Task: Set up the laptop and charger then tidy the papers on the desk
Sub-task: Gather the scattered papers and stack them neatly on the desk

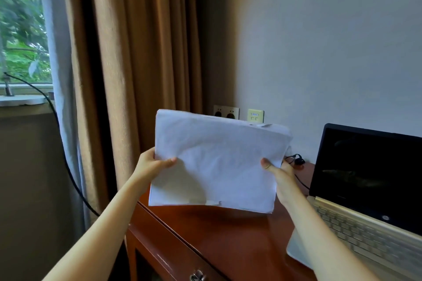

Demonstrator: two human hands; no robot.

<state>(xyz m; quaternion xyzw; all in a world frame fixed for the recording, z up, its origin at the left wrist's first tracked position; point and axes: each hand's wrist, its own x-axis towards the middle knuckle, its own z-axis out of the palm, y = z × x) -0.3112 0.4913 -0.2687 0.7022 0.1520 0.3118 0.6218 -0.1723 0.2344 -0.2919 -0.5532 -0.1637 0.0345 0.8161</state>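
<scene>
- Framing the far left: window [20,29] with green foliage outside, a dark cable [61,143] trailing down from the sill, and a brown curtain [137,52].
- Left hand [155,162]: thumb on the front face, fingers behind, pinching the left edge of the papers.
- Papers [217,162]: white stack held upright above the desk [228,235], lower edge clear of the wood. No writing legible.
- Wall plates behind the stack: power socket [226,112] and pale data plate [255,116]. Label too small to read.
- Right hand [278,173]: same pinch on the right edge.
- Charger cable [296,162]: dark lead by the wall, running toward the laptop.
- Laptop [365,178]: open at the desk's right, screen dark. Round badge unreadable.
- Step judged: laptop apparently set up, paper-tidying in hand. Next move calls for squaring the edges and laying the stack flat left of the laptop, clear of the lead.
</scene>
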